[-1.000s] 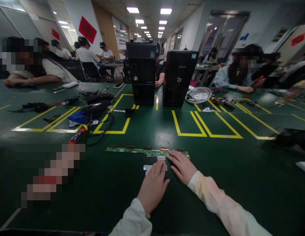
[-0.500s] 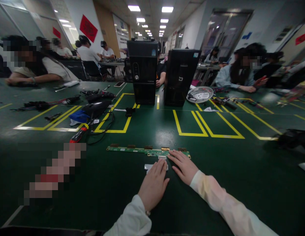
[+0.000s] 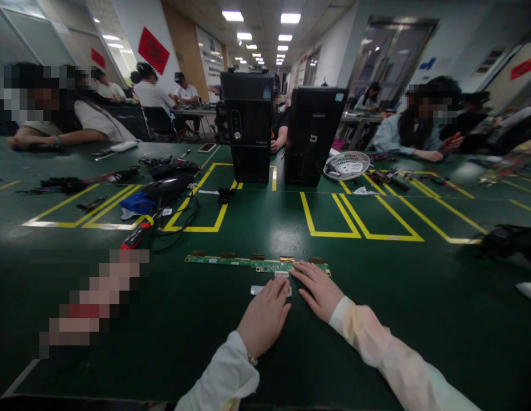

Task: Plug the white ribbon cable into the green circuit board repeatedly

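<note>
A long, narrow green circuit board [image 3: 231, 262] with brown flex tabs along its far edge lies across the green table in front of me. My right hand [image 3: 320, 288] rests palm down at the board's right part, fingers stretched out and touching it. My left hand [image 3: 265, 314] lies low over a flat whitish strip [image 3: 259, 290]; its fingers are extended close together, with the tips just below the white connector [image 3: 282, 274] on the board's near edge. The hand covers part of the strip, and whether strip and connector are joined cannot be seen.
Two black computer towers [image 3: 250, 125] [image 3: 314, 137] stand at the far middle. A white basket [image 3: 347, 166] sits right of them. Cables, a blue item [image 3: 139, 204] and a red-black handled tool [image 3: 136, 235] lie at left. Yellow tape marks the table [image 3: 205, 342]; other people sit around it.
My left hand has shifted slightly left and back, with its fingertips a little nearer the strip. The right hand and the board look unchanged.
</note>
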`<state>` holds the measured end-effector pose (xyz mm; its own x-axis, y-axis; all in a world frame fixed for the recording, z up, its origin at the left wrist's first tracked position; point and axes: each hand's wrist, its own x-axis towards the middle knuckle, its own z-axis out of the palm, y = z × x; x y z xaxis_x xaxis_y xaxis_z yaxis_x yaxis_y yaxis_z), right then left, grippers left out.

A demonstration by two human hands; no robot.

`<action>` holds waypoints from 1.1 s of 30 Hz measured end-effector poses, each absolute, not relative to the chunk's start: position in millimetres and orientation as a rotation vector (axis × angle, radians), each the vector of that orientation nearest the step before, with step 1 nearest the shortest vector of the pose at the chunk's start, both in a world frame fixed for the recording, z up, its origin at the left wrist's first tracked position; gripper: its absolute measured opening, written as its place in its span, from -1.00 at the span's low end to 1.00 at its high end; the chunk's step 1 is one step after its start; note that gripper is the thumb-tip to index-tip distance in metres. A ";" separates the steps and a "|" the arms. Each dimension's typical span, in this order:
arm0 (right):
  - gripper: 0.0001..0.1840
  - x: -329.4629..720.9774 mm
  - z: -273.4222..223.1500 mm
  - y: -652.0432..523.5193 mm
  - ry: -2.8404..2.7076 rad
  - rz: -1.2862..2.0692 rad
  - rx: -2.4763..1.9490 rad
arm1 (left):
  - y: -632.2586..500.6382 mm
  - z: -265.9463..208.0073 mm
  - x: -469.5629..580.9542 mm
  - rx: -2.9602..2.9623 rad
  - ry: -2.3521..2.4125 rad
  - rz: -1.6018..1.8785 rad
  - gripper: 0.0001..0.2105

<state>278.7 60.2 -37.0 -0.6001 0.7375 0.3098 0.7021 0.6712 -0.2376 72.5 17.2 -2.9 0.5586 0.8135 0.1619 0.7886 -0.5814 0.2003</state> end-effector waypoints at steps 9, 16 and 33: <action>-0.52 277.9 -36.3 60.5 -2.525 0.114 -1.160 | 11.7 5.3 57.2 2.706 1.396 0.499 -0.58; -0.52 278.2 -33.2 60.3 -2.542 0.129 -1.174 | -10.4 0.8 -13.1 2.542 1.734 0.460 -0.57; -0.55 266.3 -29.7 63.6 -2.577 0.090 -1.041 | -15.3 -30.4 -72.5 2.429 1.998 0.495 -0.53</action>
<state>266.3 63.6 -29.7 -0.6642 0.6829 0.3040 0.6600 0.7267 -0.1905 -72.5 -15.3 -30.4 0.1644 0.9506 0.2632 0.9636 -0.2118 0.1631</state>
